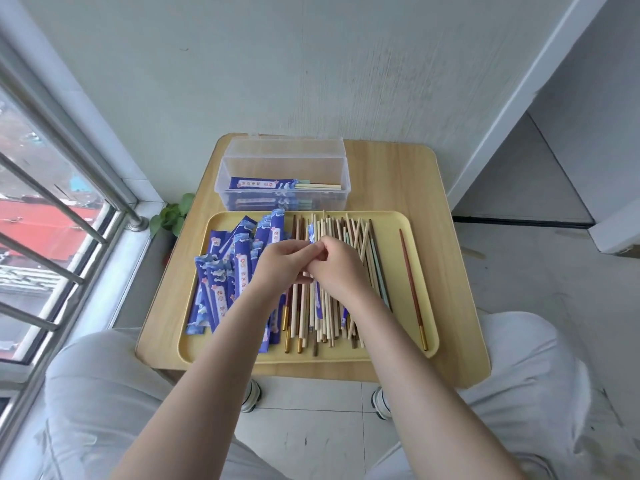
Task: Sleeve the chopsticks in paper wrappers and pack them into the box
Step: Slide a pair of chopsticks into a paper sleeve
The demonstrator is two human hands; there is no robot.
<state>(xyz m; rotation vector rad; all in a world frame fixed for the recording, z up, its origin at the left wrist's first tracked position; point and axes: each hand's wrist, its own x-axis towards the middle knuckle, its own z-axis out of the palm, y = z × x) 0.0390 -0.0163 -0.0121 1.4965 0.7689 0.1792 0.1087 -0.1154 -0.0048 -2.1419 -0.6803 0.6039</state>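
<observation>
Both hands meet over the middle of the tray, fingers curled and pinching together around a blue paper wrapper (311, 234), of which only the top end shows, poking up just above the knuckles. The left hand (282, 263) comes in from the lower left with its thumb and forefinger closed toward the right hand (337, 265), which bends its fingers in against them; whether a chopstick is already inside the wrapper cannot be told, since the hands cover it. Beneath them lies a yellow tray (420, 271) on a small wooden table (446, 209). On the left part of the tray sits a loose heap of blue wrappers (225, 271) printed with white waves and a pale label strip, overlapping at various angles. The middle and right of the tray hold a spread of bare chopsticks (346, 233), mostly pale wood with some brown and light green ones, lying roughly lengthwise toward the person, some with gold-coloured tips at the near end. One dark red chopstick (412, 289) with a gold tip lies alone, well apart from the pile, near the tray's right edge. Behind the tray, touching or just beside its far rim, stands a clear plastic box (242, 161) with its lid open and tilted back; inside it lie wrapped chopsticks (263, 183), their bare ends sticking out of the blue sleeves to the right. A green plant (173, 216) shows at the table's left, beside a window with metal bars (52, 188).
</observation>
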